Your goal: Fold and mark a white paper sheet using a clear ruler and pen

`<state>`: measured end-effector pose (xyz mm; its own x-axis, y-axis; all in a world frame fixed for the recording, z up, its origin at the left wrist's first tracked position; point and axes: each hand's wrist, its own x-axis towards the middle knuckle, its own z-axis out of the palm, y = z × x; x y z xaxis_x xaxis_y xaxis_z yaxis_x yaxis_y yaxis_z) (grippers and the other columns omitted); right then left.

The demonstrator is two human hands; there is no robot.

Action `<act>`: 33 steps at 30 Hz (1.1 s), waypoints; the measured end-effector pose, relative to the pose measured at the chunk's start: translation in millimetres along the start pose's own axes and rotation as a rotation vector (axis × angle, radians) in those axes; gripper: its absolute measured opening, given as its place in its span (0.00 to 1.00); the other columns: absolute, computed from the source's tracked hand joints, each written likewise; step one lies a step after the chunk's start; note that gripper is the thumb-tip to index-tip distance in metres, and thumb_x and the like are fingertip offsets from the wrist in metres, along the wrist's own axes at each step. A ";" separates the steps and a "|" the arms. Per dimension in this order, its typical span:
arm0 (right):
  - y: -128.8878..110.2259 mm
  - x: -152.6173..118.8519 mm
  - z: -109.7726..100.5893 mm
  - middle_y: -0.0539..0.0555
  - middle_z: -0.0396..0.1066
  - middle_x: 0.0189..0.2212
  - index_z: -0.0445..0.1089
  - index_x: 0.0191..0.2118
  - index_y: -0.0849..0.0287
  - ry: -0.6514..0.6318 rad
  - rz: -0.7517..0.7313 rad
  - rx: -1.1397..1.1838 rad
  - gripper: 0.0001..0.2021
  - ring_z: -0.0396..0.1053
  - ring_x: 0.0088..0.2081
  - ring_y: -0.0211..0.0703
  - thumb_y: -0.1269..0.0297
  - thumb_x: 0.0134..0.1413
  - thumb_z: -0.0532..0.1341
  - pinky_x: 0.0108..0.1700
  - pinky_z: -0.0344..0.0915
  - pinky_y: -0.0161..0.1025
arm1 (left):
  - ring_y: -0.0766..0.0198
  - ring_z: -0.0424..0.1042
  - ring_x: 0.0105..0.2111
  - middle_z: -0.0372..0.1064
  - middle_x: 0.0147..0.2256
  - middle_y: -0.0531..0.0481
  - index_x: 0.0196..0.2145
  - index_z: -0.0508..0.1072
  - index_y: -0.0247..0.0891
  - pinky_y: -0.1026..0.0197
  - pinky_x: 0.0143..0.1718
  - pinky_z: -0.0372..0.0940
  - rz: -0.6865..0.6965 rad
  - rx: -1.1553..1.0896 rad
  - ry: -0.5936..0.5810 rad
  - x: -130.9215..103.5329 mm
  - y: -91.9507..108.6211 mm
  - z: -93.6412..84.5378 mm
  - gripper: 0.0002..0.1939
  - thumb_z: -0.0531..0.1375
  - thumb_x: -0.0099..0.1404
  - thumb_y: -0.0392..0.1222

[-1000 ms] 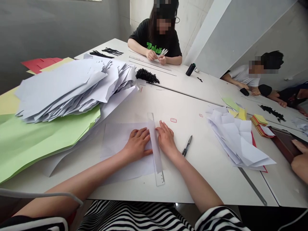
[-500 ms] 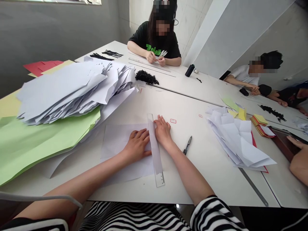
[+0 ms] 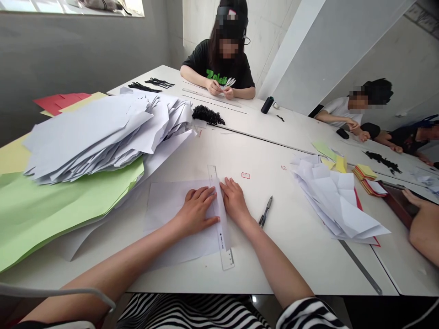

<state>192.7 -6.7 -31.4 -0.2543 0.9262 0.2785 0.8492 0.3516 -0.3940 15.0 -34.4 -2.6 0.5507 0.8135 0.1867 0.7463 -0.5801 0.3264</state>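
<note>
A sheet of white paper (image 3: 171,201) lies on the table in front of me, its right edge bent up along a clear ruler (image 3: 224,256). My left hand (image 3: 198,209) rests with spread fingers on the sheet, its fingertips touching the ruler's left side. To the right of the raised paper strip, my right hand (image 3: 235,200) lies with fingers stretched forward against the strip. The ruler runs lengthwise away from me, partly covered by the folded paper. A pen (image 3: 265,212) lies just right of my right forearm.
A tall stack of white paper (image 3: 92,132) and green sheets (image 3: 68,201) sit at left. Creased white paper (image 3: 325,196) and a metal ruler (image 3: 360,266) are at right. Black cords (image 3: 207,114) lie farther back. Other people sit across and to the right.
The raised paper strip has tipped rightward, uncovering more of the ruler's face. My left fingertips now reach onto the ruler's side. The whole view has shifted slightly.
</note>
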 end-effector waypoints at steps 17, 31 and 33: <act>-14.8 18.9 -5.1 0.59 0.60 0.52 0.62 0.53 0.55 -0.055 0.076 -0.177 0.21 0.55 0.53 0.52 0.75 0.56 0.46 0.51 0.54 0.51 | 0.48 0.53 0.55 0.62 0.47 0.44 0.48 0.66 0.46 0.41 0.57 0.37 -0.020 0.003 -0.087 1.2 0.1 -5.3 0.24 0.58 0.50 0.41; -12.3 -10.2 -9.9 0.58 0.58 0.53 0.64 0.50 0.55 -0.009 0.062 -0.136 0.24 0.47 0.58 0.50 0.80 0.53 0.43 0.54 0.53 0.49 | 0.49 0.54 0.55 0.62 0.49 0.43 0.49 0.65 0.44 0.42 0.57 0.37 -0.028 -0.007 -0.093 0.8 -2.4 -3.8 0.25 0.58 0.51 0.43; -14.6 -18.8 -12.3 0.58 0.57 0.53 0.65 0.50 0.56 -0.009 0.064 -0.123 0.24 0.45 0.59 0.50 0.80 0.53 0.43 0.55 0.52 0.50 | 0.49 0.53 0.55 0.62 0.49 0.43 0.49 0.65 0.45 0.42 0.57 0.37 -0.029 -0.004 -0.090 1.0 -2.3 -3.4 0.25 0.57 0.51 0.43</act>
<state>190.7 -30.9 -20.1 -0.2019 0.9474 0.2482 0.9139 0.2734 -0.3000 12.6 -32.2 -0.1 0.5604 0.8230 0.0933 0.7610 -0.5561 0.3343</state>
